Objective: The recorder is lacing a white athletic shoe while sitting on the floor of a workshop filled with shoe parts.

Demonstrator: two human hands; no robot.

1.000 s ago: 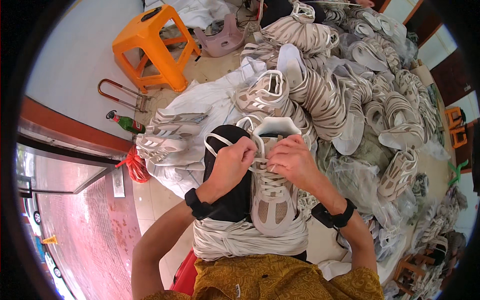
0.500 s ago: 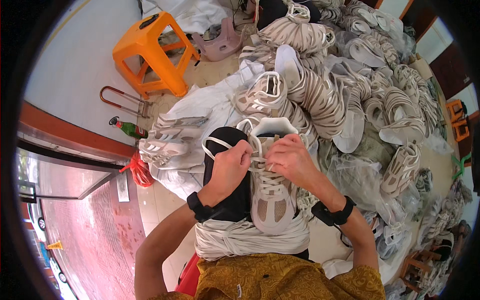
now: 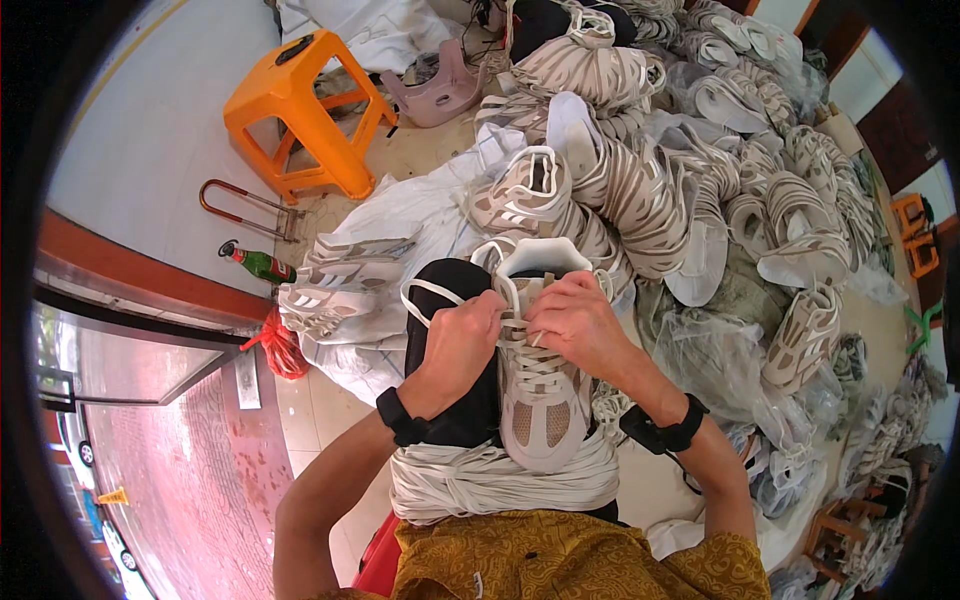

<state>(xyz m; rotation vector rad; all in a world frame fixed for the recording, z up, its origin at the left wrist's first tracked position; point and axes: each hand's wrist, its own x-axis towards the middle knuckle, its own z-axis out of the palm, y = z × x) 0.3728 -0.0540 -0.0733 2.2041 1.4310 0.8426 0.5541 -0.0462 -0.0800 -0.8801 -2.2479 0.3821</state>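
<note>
A beige and white sneaker upper [image 3: 545, 415] rests on my lap with its toe toward me and its opening away. White lace crosses its lower eyelets. My left hand [image 3: 463, 340] is closed in a pinch on the shoelace [image 3: 424, 293], whose loop trails over my black-clad leg [image 3: 450, 390]. My right hand [image 3: 577, 322] bends over the upper's right eyelet row, fingers pinched at the lace; their tips are partly hidden. Under the toe, a thick bundle of white laces [image 3: 500, 482] lies across my lap.
Stacks of similar uppers [image 3: 640, 210] fill the floor ahead and to the right. An orange stool [image 3: 300, 110], a green bottle [image 3: 262, 264] and a red plastic bag [image 3: 283, 345] are on the left. Several uppers [image 3: 335, 285] lie on white sacking [image 3: 400, 215]. Clear plastic bags [image 3: 700, 365] are at right.
Both hands stay at the upper's eyelets with small finger shifts. My right fingers have moved slightly down and left along the lacing.
</note>
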